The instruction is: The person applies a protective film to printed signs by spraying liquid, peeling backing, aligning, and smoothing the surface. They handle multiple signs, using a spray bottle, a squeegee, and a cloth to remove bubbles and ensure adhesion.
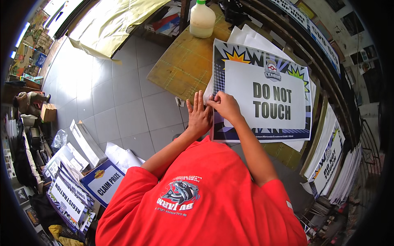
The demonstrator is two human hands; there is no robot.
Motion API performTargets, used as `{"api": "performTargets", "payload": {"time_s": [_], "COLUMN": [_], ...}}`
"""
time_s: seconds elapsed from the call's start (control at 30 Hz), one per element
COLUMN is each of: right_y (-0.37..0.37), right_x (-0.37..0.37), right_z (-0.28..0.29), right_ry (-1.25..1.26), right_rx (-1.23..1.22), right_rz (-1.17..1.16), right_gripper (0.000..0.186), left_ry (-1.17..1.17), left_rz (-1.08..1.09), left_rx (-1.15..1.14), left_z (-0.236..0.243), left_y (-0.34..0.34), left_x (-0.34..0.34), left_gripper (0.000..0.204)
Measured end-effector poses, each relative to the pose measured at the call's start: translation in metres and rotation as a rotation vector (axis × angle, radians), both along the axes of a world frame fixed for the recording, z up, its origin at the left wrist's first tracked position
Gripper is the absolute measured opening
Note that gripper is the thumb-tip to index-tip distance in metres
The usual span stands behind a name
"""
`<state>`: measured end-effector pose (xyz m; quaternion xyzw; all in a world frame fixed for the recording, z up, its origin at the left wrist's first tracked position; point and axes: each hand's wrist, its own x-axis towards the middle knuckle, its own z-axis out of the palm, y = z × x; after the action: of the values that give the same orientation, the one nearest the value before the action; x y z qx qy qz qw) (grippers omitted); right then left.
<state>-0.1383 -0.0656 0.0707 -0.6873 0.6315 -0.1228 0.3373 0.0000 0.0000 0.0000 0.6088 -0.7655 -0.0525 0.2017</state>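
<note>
On the far left, a stack of printed signs (72, 192) leans by the grey tiled floor (119, 106). They are white with blue and dark edges. Beside them lies a blue-edged sign (104, 182), flat and close to the person's red shirt (205, 201).

Higher up, a big sheet of pale yellow paper (111, 22) hangs down over the floor.

Next comes the wooden board table (184, 61). It is brown with thin lines on it. A white plastic bottle with a green cap (202, 19) stands upright at the far end of the table.

The left hand (199, 117) lies flat with its fingers straight and close together. It presses down at the left edge of the big printed sign (262, 96). It is not closed around anything.

The right hand (225, 105) is just beside the left hand, and the two touch. Its fingers are curled, and the fingertips pinch at the left edge of the sign. I cannot tell if they grip the sign itself or a thin layer on it.

The sign lies flat on the table, in front of the person. It has a white middle and a dark, spiky border with yellow and green bursts. White sheets (250, 39) stick out from under it.

On the right, more signs (330, 158) stand on edge in a row.
</note>
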Motion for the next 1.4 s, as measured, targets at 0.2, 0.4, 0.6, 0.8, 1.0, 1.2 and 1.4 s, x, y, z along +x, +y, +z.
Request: {"api": "performTargets", "payload": {"time_s": [0.2, 0.4, 0.6, 0.8, 1.0, 1.2, 1.4], "right_y": [-0.002, -0.003, 0.004, 0.013, 0.018, 0.022, 0.022], "right_x": [-0.007, -0.004, -0.004, 0.000, -0.006, -0.007, -0.013], "right_z": [0.004, -0.004, -0.011, 0.002, -0.002, -0.007, -0.010], "right_ry": [-0.074, 0.036, 0.052, 0.006, -0.108, -0.134, -0.139], "right_rx": [0.071, 0.039, -0.101, -0.075, -0.095, -0.102, -0.101], "right_rz": [0.073, 0.044, -0.037, -0.152, -0.165, -0.227, -0.249], "right_gripper": [0.038, 0.019, 0.014, 0.016, 0.015, 0.016, 0.017], "left_ry": [0.119, 0.122, 0.021, -0.051, 0.033, -0.002, -0.013], "left_rz": [-0.023, -0.050, -0.074, -0.183, -0.188, -0.261, -0.285], "left_rx": [0.016, 0.047, 0.070, 0.043, 0.112, 0.046, 0.064], "left_z": [-0.001, 0.005, 0.021, 0.029, 0.037, 0.021, 0.023], "left_y": [-0.002, -0.001, -0.005, -0.016, -0.023, -0.025, -0.029], "left_x": [0.004, 0.009, 0.010, 0.013, 0.014, 0.016, 0.018], "left_gripper": [0.062, 0.067, 0.068, 0.065, 0.066, 0.073, 0.073]}}
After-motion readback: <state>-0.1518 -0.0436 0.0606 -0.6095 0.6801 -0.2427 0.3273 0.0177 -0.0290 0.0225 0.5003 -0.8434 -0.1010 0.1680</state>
